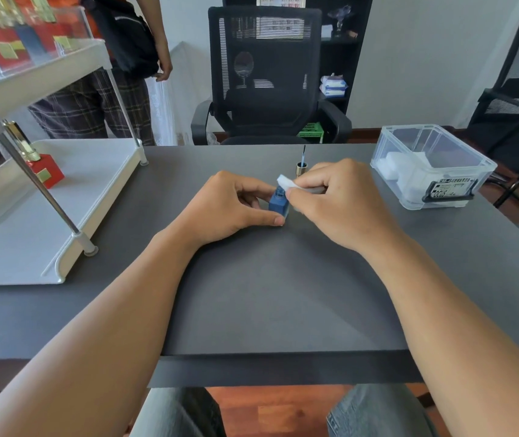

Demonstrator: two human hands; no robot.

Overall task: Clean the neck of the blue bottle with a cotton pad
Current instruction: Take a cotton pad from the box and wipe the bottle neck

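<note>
A small square blue bottle (278, 205) stands upright on the grey table (251, 294), its cap off and its neck bare. My left hand (229, 206) grips its body, thumb at the base and fingers behind. My right hand (337, 200) pinches a white cotton pad (286, 182) and holds it against the right side of the neck. The bottle's gold cap with its brush (301, 162) stands upright just behind my right hand, brush pointing up.
A clear plastic box (431, 167) holding cotton pads sits at the right. A white two-tier rack (53, 197) with a red bottle (43, 171) fills the left. A black office chair (267, 77) and a standing person (119, 74) are beyond the table.
</note>
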